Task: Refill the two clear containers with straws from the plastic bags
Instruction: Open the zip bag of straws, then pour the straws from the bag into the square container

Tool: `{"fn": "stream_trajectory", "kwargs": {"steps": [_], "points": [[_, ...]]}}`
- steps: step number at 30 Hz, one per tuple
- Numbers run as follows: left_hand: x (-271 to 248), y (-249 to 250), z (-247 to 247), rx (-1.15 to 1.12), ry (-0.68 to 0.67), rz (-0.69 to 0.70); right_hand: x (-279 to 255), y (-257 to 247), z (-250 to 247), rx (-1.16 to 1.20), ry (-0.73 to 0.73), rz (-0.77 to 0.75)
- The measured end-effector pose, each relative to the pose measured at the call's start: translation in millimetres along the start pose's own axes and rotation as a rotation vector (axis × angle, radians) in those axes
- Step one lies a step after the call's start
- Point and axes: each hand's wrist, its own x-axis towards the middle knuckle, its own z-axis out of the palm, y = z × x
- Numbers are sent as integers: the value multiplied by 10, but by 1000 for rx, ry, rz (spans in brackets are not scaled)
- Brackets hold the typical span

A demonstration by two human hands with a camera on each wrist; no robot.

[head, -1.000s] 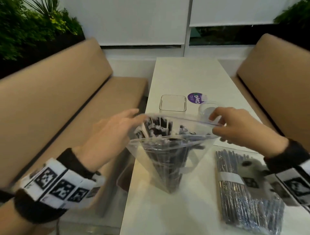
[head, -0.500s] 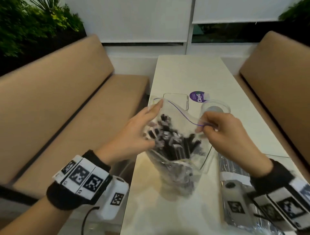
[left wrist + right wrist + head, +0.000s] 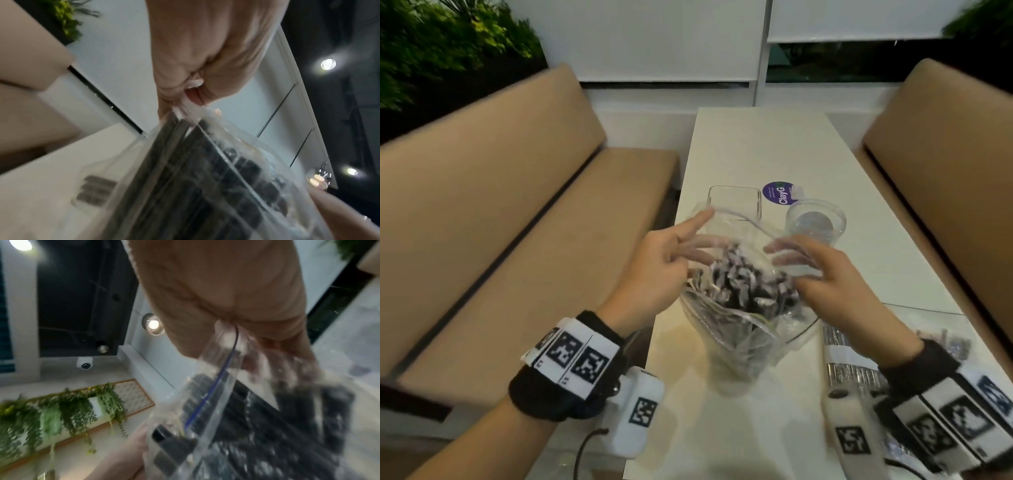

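- Head view: the zip bag [image 3: 736,318] stands upright on the white table [image 3: 756,147], its mouth up, with the dark wrapped straws [image 3: 743,284] on end inside, their long axis near vertical.
- The left hand [image 3: 664,263] pinches the bag's left rim; its index finger points out straight.
- The right hand [image 3: 825,274] grips the right rim, fingers curled over the plastic.
- The square clear container [image 3: 734,202] and the round clear container [image 3: 815,219] wait just beyond the bag, both without straws; the round one lies nearer the right hand.
- A second bag of straws [image 3: 852,363] lies flat to the right.
- Judged: the straws must come out upward, then forward.
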Motion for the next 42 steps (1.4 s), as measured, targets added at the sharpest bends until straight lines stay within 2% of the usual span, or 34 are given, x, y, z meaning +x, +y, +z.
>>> {"fn": "stream_trajectory", "kwargs": {"steps": [2, 4, 5, 8, 9, 11, 12, 13, 15, 17, 20, 23, 26, 28, 30, 33, 36, 38, 42], "points": [[-3, 85, 12, -108, 51, -77, -2, -9, 15, 210, 14, 90], [-17, 130, 6, -170, -3, -147, 7, 1, 13, 394, 63, 141], [-27, 134, 0, -205, -72, -206, 8, -3, 28, 456, 75, 146], [-13, -13, -28, -72, -141, -432, 17, 41, 68, 484, 104, 183], [-19, -42, -24, 2, -143, -454, 15, 65, 83, 432, 124, 196], [-18, -150, -25, 87, -68, -426, -13, 162, 75, 199, 102, 263], [-23, -214, -41, 61, 2, -417, -48, 206, 58, 118, 30, 328], [-25, -273, -53, -23, 76, -431, -74, 252, 48, 108, -59, 401], [-29, -347, -44, -318, 189, -507, -121, 289, 71, 264, -170, 507], [-87, -399, -28, -447, 216, -510, -128, 327, 110, 324, -171, 477], [-175, -478, -79, -450, 112, -417, -101, 365, 152, 389, -90, 460], [-299, -435, -246, -448, -164, -395, -71, 385, 149, 598, 11, 487], [-429, -404, -295, -332, -353, -564, -43, 421, 227, 717, 67, 539], [-482, -431, -232, -447, -382, -667, -37, 438, 297, 712, 58, 556], [-475, -470, -180, -613, -303, -653, -55, 402, 327, 636, 39, 550], [-418, -493, -148, -797, -108, -585, -117, 285, 256, 391, -65, 468], [-356, -556, -138, -1014, -40, -571, -151, 212, 190, 295, -163, 449], [-317, -585, -99, -1063, -12, -607, -148, 211, 208, 294, -145, 468], [-182, -694, 0, -1064, 65, -686, -24, 255, 334, 246, -14, 515]]}}
